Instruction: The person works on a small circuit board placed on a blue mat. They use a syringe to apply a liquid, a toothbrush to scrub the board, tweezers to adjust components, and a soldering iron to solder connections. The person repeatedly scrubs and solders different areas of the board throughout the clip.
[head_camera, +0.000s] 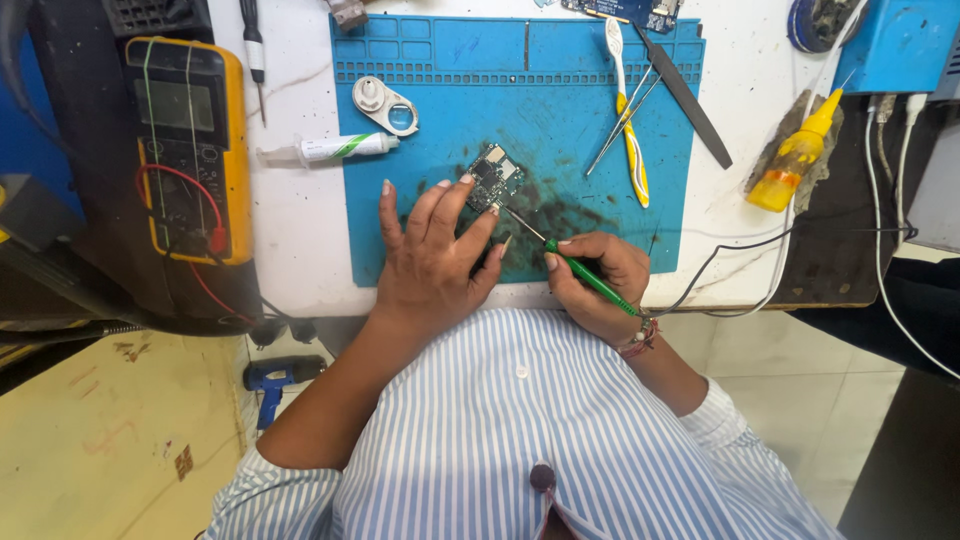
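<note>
A small circuit board (495, 177) lies on the blue work mat (450, 80). My left hand (432, 255) rests on the mat with fingers spread, its fingertips touching the board's left edge. My right hand (598, 283) grips a green-handled screwdriver (585, 275) like a pen. The screwdriver's thin metal tip reaches up-left to the lower right corner of the board.
A yellow multimeter (190, 140) with red leads sits at the left. On and around the mat lie a syringe tube (335, 148), a round metal part (385, 105), a toothbrush (628, 110), tweezers (622, 125), a dark flat tool (690, 100) and a yellow squeeze bottle (795, 155). Cables run at the right.
</note>
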